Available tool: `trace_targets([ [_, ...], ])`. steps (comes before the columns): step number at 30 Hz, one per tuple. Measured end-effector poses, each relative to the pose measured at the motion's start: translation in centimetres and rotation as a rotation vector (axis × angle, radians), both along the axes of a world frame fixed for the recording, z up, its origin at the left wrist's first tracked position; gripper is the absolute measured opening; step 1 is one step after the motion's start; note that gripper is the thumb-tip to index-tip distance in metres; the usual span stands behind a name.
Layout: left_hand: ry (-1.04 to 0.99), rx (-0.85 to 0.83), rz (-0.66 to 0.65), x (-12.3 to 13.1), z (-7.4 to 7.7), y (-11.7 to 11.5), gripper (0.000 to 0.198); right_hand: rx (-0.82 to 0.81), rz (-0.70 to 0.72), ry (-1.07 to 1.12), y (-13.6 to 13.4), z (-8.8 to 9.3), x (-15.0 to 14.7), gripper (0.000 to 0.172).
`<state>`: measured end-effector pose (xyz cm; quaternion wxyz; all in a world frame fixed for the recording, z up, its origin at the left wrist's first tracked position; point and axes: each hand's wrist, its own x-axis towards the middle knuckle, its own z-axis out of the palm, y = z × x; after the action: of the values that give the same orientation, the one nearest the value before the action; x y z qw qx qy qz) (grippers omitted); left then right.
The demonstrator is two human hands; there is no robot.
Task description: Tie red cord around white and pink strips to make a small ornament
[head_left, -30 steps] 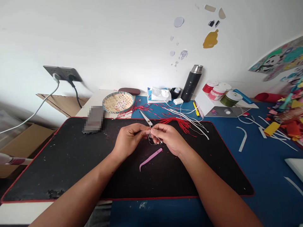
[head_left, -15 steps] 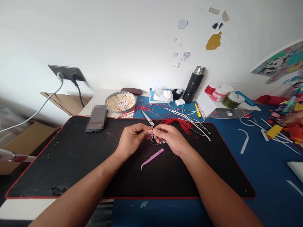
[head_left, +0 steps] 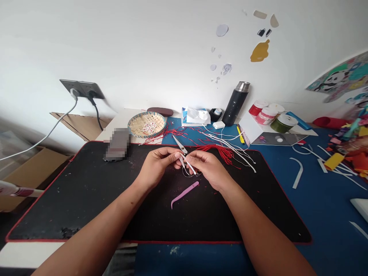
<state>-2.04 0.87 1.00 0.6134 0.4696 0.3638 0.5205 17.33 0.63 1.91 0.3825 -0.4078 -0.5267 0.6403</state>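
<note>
My left hand [head_left: 156, 165] and my right hand [head_left: 207, 167] meet over the middle of a black mat [head_left: 86, 199]. Both pinch a thin white strip [head_left: 188, 164] that runs slanted between their fingertips. Under the hands lies a pair of scissors [head_left: 180, 146], blades pointing to the far left, its handles partly hidden by my fingers. A pink curved tweezers [head_left: 184, 193] rests on the mat just in front of the hands. A bundle of red strips [head_left: 220, 151] and several white strips [head_left: 238, 151] lie just beyond my right hand.
A woven basket [head_left: 146, 124], tissue pack [head_left: 195, 115], black flask [head_left: 237, 102] and paint jars [head_left: 271, 115] line the back. Coloured scraps [head_left: 345, 151] pile up at the right on the blue table. A blurred dark object [head_left: 116, 145] sits on the mat's far left corner.
The hands have drawn slightly apart, and the white strip now shows stretched between the fingertips. The view has shifted a little.
</note>
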Motion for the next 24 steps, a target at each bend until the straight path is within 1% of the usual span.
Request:
trace_targets([
  [4,-0.069,-0.031,-0.021,-0.04,-0.29,0.1,0.024,-0.013,-0.011,0.02,-0.06,-0.01,-0.05,0.042],
  [7,-0.065,-0.025,-0.017,-0.06,-0.34,0.08,0.023,-0.031,0.002,0.048,-0.12,-0.02,-0.07,0.044],
  [11,-0.068,-0.035,-0.018,0.06,-0.22,-0.02,0.022,-0.044,0.033,0.033,-0.2,0.0,-0.05,0.043],
  [19,-0.13,-0.104,-0.016,0.12,-0.25,0.04,0.026,-0.004,0.081,0.005,-0.29,0.15,0.04,0.041],
  [24,-0.162,-0.128,-0.016,0.16,-0.24,0.02,0.027,-0.007,0.109,0.026,-0.39,0.28,0.0,0.04],
])
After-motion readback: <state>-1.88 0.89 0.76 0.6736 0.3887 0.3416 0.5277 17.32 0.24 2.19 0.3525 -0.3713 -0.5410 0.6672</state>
